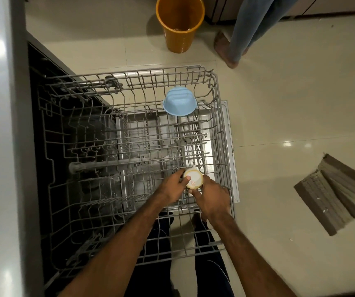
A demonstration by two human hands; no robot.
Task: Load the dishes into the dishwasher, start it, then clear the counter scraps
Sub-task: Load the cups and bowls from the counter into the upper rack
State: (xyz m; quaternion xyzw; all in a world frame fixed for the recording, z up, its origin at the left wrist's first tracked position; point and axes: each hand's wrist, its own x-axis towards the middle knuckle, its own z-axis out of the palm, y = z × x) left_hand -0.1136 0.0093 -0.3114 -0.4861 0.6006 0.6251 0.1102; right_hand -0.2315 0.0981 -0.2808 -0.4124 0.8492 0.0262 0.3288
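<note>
a small cup (193,179) is held upside down, base up, over the near right corner of the pulled-out upper rack (112,146), gripped between the left hand (173,185) and right hand (212,195); a blue bowl (179,101) sits inverted at the far side.
</note>
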